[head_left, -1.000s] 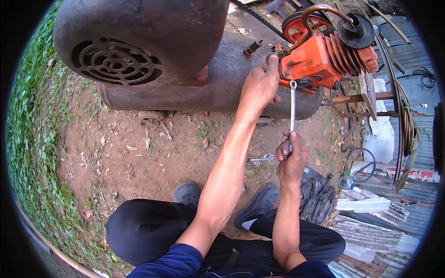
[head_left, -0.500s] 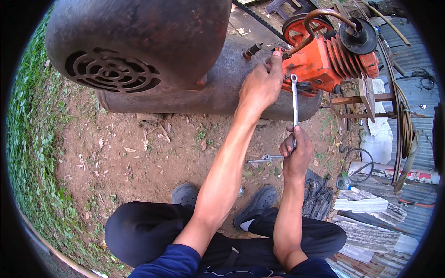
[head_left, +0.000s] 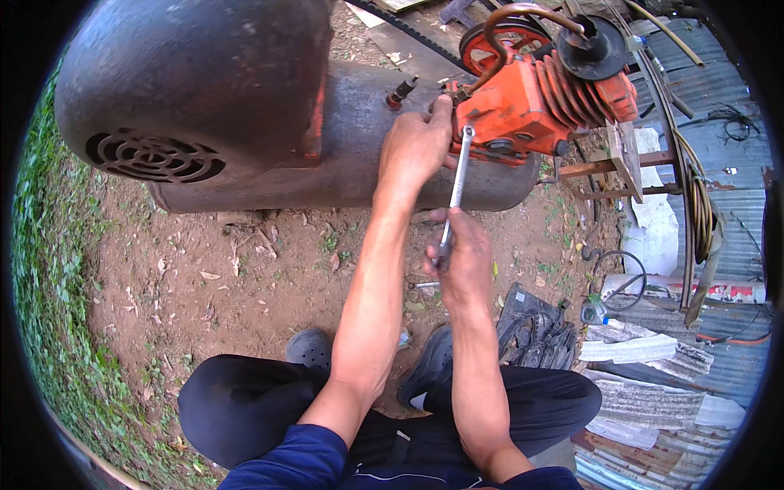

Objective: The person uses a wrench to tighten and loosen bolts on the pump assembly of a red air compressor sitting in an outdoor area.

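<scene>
My left hand (head_left: 413, 149) is at the near left end of an orange compressor pump (head_left: 508, 109). Its thumb and fingers close round a fitting (head_left: 460, 92) at the lower end of a curved copper pipe (head_left: 488, 37); the fingertips are partly hidden. In my right hand (head_left: 464, 257) is a silver combination wrench (head_left: 459, 180), gripped at its lower end. The wrench points up, its ring end beside the pump's near face and just right of my left hand. Whether the ring touches the pump I cannot tell.
The pump sits on a rusty cylindrical tank (head_left: 351, 175). A big dark motor (head_left: 196, 73) stands at left, and a black belt (head_left: 412, 34) runs behind. A valve (head_left: 401, 92) rises from the tank. Corrugated sheets (head_left: 645, 400) and a coiled hose (head_left: 698, 200) lie at right.
My right hand has brought the wrench left and slightly up, nearer my left hand. The left hand stays at the fitting. The whole view has shifted, so the compressor sits further left.
</scene>
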Demonstrator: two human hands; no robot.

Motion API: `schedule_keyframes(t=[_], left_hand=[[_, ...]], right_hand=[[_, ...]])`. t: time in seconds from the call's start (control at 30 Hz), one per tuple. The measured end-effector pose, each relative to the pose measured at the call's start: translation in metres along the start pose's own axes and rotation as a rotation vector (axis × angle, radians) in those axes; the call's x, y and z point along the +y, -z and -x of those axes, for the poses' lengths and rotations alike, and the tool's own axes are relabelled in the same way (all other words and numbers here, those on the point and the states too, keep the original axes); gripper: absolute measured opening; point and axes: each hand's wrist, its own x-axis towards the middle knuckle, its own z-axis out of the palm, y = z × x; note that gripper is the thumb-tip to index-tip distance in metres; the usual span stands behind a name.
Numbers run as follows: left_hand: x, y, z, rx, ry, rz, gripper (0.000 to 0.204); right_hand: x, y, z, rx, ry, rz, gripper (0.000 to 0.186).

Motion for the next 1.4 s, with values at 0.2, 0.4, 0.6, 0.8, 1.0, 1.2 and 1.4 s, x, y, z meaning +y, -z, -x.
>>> schedule_keyframes(t=[0.2, 0.4, 0.6, 0.8, 1.0, 1.2, 1.4], left_hand=[[-0.009, 0.002, -0.008, -0.018, -0.039, 0.045, 0.033], [-0.020, -0.008, -0.009, 0.069, -0.108, -0.021, 0.025], [-0.022, -0.014, -0.008, 0.071, -0.137, -0.014, 0.023], [-0.016, -0.009, -0.005, 0.045, -0.099, -0.006, 0.021], [-0.017, -0.005, -0.005, 0.077, -0.093, -0.002, 0.023], [-0.016, -0.011, -0.001, 0.086, -0.101, 0.060, 0.023], [-0.018, -0.015, 0.003, 0.177, -0.129, 0.036, 0.024]], right_hand=[[-0.004, 0.014, -0.003, -0.071, -0.065, 0.051, 0.034], [-0.028, 0.064, -0.021, -0.191, -0.065, 0.302, 0.036], [-0.071, 0.119, -0.080, -0.176, 0.403, 1.045, 0.044], [-0.089, 0.126, -0.074, -0.060, 0.727, 1.156, 0.037], [-0.070, 0.111, -0.002, -0.039, 0.340, 0.719, 0.036], [-0.013, 0.077, -0.020, -0.061, 0.233, 0.427, 0.040], [-0.012, 0.047, -0.016, -0.115, 0.115, 0.358, 0.038]])
